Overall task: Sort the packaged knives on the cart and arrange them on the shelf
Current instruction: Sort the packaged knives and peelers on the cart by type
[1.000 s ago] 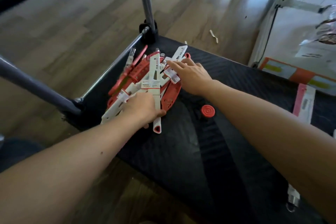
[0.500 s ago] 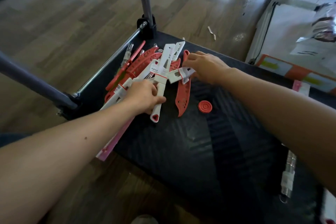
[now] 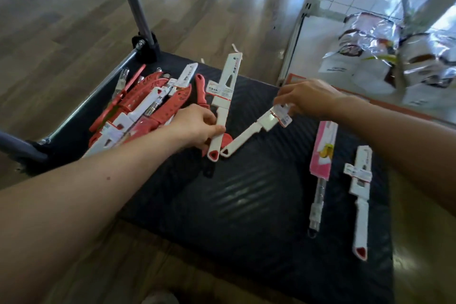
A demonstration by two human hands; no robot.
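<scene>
A heap of red and white packaged knives lies at the far left corner of the black cart deck. My left hand grips the handle of a long white packaged knife that points away from me. My right hand pinches the labelled end of a second white knife, whose handle slants down toward the first one's handle tip. On the right side of the deck a pink-packaged knife and a white knife with a red tip lie side by side.
Grey cart handle posts rise at the far left corner. A white shelf upright stands past the cart's far right, with shiny bagged goods on the low shelf behind it. Wooden floor surrounds the cart.
Both hands have pulled away from the heap, each with a white knife. The right hand moved right toward the sorted knives, and the view shifted right with it.
</scene>
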